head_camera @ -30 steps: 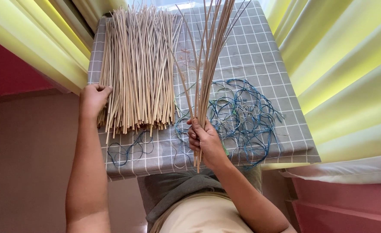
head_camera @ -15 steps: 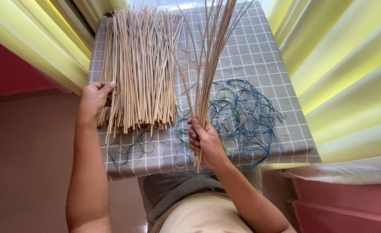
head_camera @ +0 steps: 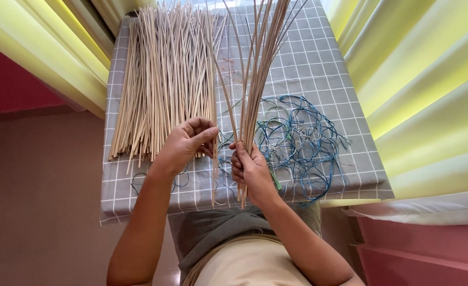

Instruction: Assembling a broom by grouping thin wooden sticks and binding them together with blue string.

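Right hand [head_camera: 251, 170] clamped around a bunch of thin sticks [head_camera: 259, 69], fanning up through frame centre. Left hand [head_camera: 186, 142] pinches a single stick [head_camera: 214, 159] just beside it. Big stick pile [head_camera: 162, 79] upper left on the checked table [head_camera: 318, 58]; blue wires [head_camera: 303, 140] right.

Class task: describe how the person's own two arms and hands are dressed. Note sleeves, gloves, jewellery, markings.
Both forearms are bare, with no sleeve in view. The left hand and the right hand wear no gloves. No ring, watch or bracelet shows on either. No markings can be seen.
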